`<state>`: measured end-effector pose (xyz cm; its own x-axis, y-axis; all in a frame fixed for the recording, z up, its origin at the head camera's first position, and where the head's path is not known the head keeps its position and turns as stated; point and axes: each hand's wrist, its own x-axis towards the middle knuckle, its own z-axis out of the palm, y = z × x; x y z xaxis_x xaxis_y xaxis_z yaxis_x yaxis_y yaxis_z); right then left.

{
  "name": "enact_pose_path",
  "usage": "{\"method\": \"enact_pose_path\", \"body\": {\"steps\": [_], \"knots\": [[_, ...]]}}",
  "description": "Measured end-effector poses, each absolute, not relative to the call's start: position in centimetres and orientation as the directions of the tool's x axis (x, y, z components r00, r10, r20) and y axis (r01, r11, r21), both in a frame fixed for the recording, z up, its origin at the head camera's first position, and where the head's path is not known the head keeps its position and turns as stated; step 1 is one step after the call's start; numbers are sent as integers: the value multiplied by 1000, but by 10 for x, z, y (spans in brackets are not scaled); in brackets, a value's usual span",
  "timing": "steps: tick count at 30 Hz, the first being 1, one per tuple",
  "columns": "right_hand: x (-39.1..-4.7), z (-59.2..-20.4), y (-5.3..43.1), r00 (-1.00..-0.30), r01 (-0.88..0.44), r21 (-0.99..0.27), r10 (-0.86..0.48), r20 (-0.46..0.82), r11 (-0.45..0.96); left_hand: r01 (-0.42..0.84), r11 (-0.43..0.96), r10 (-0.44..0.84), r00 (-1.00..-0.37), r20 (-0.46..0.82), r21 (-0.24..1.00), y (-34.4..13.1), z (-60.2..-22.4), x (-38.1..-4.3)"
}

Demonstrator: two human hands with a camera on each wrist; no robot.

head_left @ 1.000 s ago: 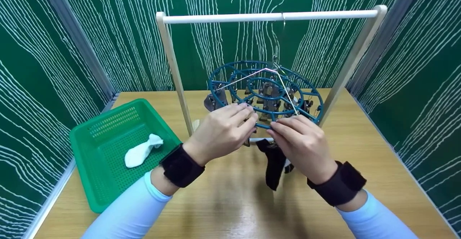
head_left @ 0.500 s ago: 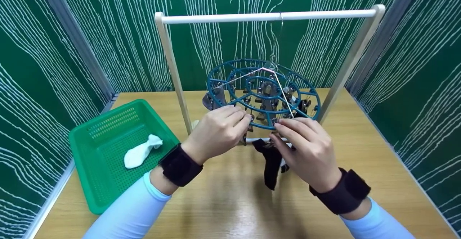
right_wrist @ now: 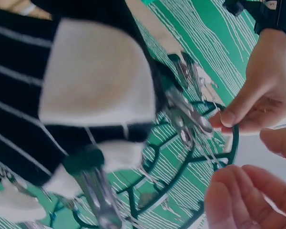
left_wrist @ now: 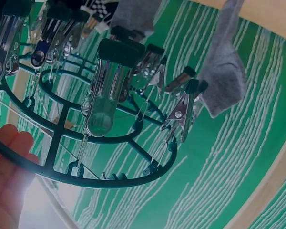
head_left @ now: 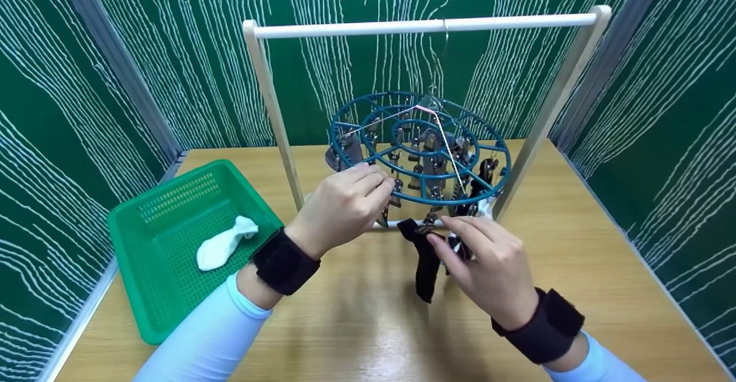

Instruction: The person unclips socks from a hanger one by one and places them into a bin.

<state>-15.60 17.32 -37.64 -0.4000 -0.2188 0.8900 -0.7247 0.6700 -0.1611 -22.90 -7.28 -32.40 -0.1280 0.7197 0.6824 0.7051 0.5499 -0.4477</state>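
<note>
A round blue-green clip hanger (head_left: 443, 202) hangs tilted by a wire from a wooden rack. My left hand (head_left: 345, 203) pinches its near rim; the right wrist view shows the thumb and fingers of this left hand (right_wrist: 257, 107) on the ring. A black sock (head_left: 426, 267) dangles from a metal clip (head_left: 428, 221) under the near side. My right hand (head_left: 489, 261) is beside that clip with thumb and fingertips apart, and in the right wrist view nothing shows between its fingers (right_wrist: 252, 195). A dark white-striped sock (right_wrist: 19, 71) fills the left of that view.
The rack's white top bar (head_left: 368, 27) spans above the hanger. A grey sock (left_wrist: 224, 76) and several others hang from the clips. At left, a green basket (head_left: 129, 267) holds a white sock (head_left: 224, 245). Green walls with white lines enclose the wooden table (head_left: 575, 226).
My right hand has let go of the hanger's rim and moved down beside the clip of the black sock. My left hand keeps its hold on the rim, shifting slightly left.
</note>
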Motion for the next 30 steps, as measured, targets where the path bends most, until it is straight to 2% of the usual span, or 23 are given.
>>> {"method": "enact_pose_path", "body": {"steps": [17,23,30], "knots": [[-173,-391,169,-577,-668,-318,-198,793,673,704,552,709,-114,696,-447,-74,-326,-230],[-181,-390,165,-619,-672,-383,-196,761,634,707,549,705,-106,701,-446,-76,-327,-231],[-187,-391,163,-653,-661,-426,-194,732,618,711,559,698,-125,706,-426,-78,-328,-231]]}}
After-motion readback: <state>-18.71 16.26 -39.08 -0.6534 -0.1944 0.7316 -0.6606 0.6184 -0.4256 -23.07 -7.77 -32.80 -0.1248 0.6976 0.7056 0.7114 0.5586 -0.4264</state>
